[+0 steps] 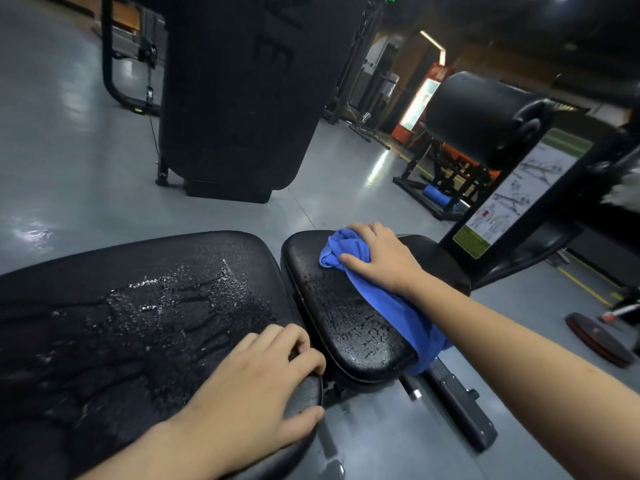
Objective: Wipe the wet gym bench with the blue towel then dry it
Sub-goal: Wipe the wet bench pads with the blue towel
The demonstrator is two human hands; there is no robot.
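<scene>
Left hand (pixel 256 382) grips bench (pixel 138 306); right hand (pixel 377 258) presses blue towel (pixel 381 303).

The towel (pixel 377 299) is seen to be a plain, bright blue, without any print. Both pads of the gym bench (pixel 145 306) are covered in black, finely grained upholstery, speckled with pale, glinting beads and streaks of water. The floor (pixel 69 133) is finished in a glossy grey, marked with yellow lines at the right. An instruction placard (pixel 509 195) is printed in white with line drawings, a small red patch and green bands. A blue foam roller (pixel 437 195) and a red-orange lit cabinet (pixel 420 102) are shown farther back.
</scene>
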